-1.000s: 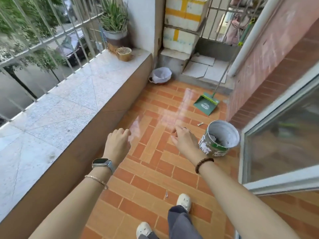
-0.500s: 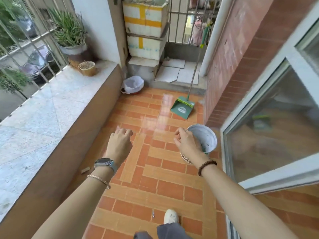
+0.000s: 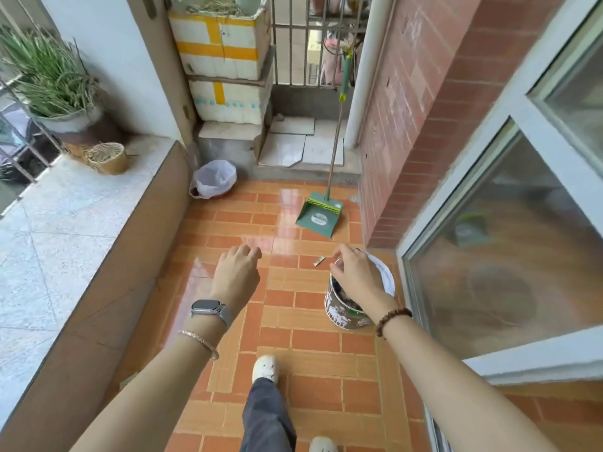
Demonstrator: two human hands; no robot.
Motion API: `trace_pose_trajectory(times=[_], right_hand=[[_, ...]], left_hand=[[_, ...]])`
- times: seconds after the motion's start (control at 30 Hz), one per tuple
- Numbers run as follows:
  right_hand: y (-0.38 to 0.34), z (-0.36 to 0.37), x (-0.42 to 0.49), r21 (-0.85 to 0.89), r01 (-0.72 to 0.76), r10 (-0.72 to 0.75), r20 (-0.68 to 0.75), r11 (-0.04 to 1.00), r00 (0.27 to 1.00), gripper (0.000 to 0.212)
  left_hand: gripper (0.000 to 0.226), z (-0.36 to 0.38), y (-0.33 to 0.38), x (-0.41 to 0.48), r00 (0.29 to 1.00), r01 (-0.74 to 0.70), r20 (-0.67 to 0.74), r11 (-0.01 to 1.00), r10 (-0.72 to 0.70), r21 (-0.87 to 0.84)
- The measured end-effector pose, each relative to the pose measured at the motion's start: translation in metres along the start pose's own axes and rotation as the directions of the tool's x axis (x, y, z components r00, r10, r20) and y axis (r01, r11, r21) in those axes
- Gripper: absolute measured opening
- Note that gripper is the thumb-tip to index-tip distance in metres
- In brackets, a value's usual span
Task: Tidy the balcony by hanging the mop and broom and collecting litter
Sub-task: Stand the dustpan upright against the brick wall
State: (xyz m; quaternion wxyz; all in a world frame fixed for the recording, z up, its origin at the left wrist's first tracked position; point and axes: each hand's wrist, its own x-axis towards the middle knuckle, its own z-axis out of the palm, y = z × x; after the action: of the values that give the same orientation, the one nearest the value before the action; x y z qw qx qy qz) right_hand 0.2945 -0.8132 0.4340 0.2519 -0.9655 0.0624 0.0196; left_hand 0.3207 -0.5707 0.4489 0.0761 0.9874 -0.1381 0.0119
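- My left hand [image 3: 236, 275] hovers over the floor [image 3: 313, 340]. Its fingers [image 3: 251, 252] are loosely curled and hold nothing.
- My right hand [image 3: 359, 278] is above the paint bucket [image 3: 342, 316], with the fingers [image 3: 337, 264] drawn together at the tips. I cannot tell whether they pinch a bit of litter.
- A small litter scrap [image 3: 318, 261] lies on the floor just beside my right fingers, between my two hands.
- I judge that I am on the litter-collecting step, and the bucket under my right fingers looks like the drop point.
- The next move calls for shifting my right fingers off the bucket rim, going low and pinching the flat scrap off the glossy tile.
- The green dustpan [image 3: 319, 218] stands beyond my fingers, and the lined bin [image 3: 215, 179] is farther ahead to the left.
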Motion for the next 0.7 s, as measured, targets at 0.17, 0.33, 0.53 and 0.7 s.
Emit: trace_pose_trajectory(times=[0.17,0.33,0.53,0.7], right_hand=[[-0.013,-0.01,0.063,-0.059,-0.092,0.088,-0.061,0.994,0.994,0.016],[-0.035,-0.021,0.127,-0.039,-0.171,0.165,-0.121,0.985,0.979,0.018],[-0.051,-0.018,0.195,0.02,-0.199,0.2,-0.168,0.98,0.965,0.015],[-0.048,-0.014,0.261,0.053,-0.231,0.236,-0.181,0.972,0.955,0.014]], left_hand=[[0.034,-0.002,-0.022,0.086,0.996,-0.091,0.009,0.996,0.091,0.0],[0.036,-0.013,-0.05,0.165,0.986,-0.168,0.008,0.986,0.168,-0.002],[0.036,-0.019,-0.071,0.233,0.975,-0.223,0.012,0.975,0.224,-0.02],[0.036,-0.012,-0.086,0.296,0.969,-0.246,0.025,0.969,0.247,-0.009]])
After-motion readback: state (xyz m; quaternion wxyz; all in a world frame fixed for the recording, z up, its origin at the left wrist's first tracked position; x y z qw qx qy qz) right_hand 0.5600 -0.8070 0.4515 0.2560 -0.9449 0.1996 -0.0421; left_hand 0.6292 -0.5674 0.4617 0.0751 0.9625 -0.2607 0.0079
